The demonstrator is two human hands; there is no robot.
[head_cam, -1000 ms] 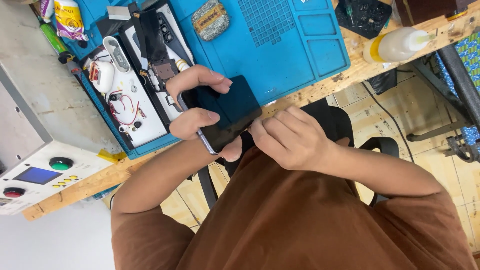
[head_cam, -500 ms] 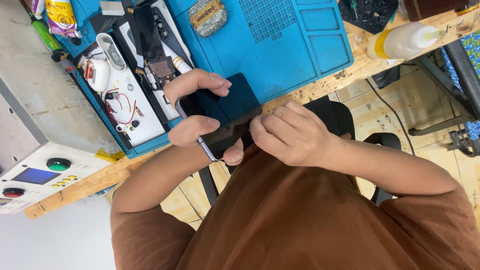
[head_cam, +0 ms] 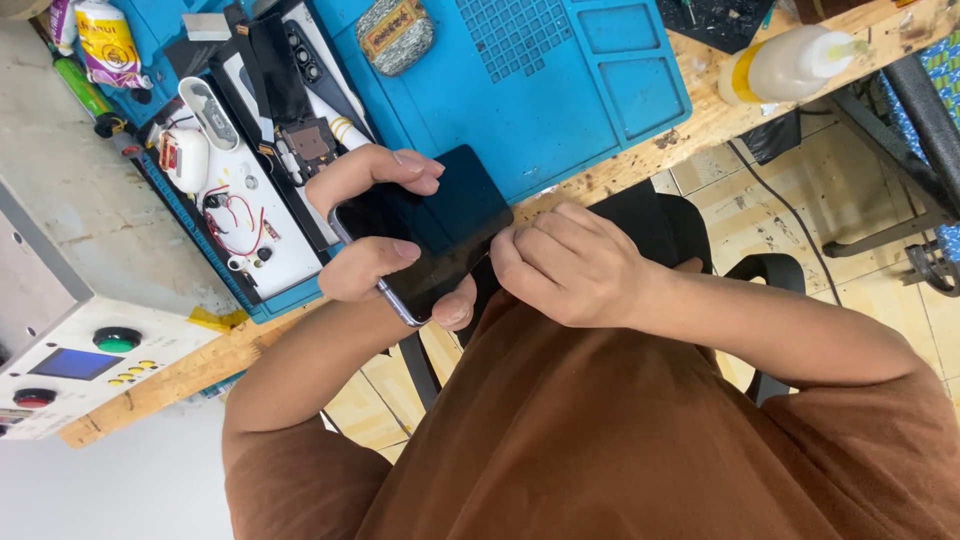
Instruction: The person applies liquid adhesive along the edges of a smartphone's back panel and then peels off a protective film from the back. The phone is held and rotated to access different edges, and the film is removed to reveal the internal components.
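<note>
At frame centre, the left hand (head_cam: 375, 225) clamps the dark phone (head_cam: 430, 230) above the blue mat (head_cam: 560, 110); the right hand (head_cam: 570, 262), fingers curled, pinches its lower edge and should press evenly.

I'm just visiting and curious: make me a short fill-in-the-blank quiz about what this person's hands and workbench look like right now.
1. Both hands grip a dark, flat ____ with a black screen.
2. The left hand and right hand hold it above the edge of a ____ -coloured work mat.
3. The squeeze bottle lying on the wooden bench has a ____ cap end.

Missing words: phone; blue; yellow
</note>
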